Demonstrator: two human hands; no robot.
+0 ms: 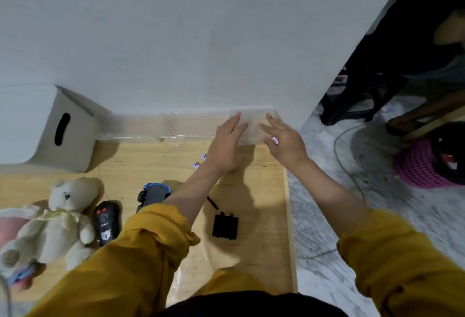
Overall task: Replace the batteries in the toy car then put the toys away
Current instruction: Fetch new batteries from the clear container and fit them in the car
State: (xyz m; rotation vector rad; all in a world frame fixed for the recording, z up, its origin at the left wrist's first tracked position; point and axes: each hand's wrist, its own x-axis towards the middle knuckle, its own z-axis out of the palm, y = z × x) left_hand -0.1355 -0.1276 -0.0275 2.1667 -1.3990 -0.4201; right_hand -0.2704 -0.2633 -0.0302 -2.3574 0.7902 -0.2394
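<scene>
The black toy car (153,194) with blue trim lies on the wooden table, partly hidden by my left forearm. Its black battery cover (225,226) lies loose to the right, with a small black screwdriver (212,203) just above it. Two small batteries (200,161) lie beside my left wrist. My left hand (226,143) reaches with straight fingers toward a clear plastic box (251,128) against the wall. My right hand (283,140) is at the box's right side and pinches a small white-and-red battery (273,139) between its fingers.
A black remote (107,223) and a cream teddy bear (57,221) lie at the left, with more soft toys at the left edge. A grey storage bin (50,125) stands at the back left. The table's right edge (289,216) borders a marble floor with a pink basket (422,165).
</scene>
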